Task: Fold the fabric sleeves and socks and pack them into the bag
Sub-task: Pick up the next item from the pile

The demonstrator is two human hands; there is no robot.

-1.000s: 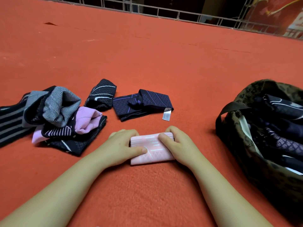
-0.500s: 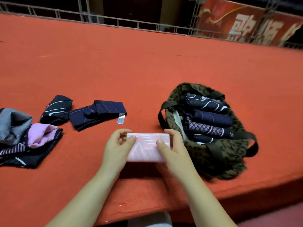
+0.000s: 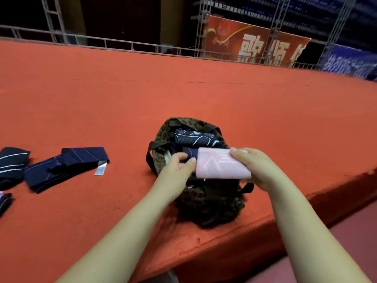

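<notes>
Overhead, right hand (image 3: 259,170) grip clamped on folded pink knit sleeve (image 3: 222,166), left hand (image 3: 177,170) fingers parting leopard-print bag (image 3: 208,199).

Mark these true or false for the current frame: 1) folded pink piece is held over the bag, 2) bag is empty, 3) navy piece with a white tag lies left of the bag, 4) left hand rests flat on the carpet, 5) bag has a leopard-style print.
1) True: the right hand holds the folded pink piece over the bag.
2) False: dark folded pieces already sit inside it.
3) True: the navy piece lies on the red carpet, apart from the bag.
4) False: the left hand is raised at the bag's opening, its fingers on a dark piece.
5) True.
</notes>
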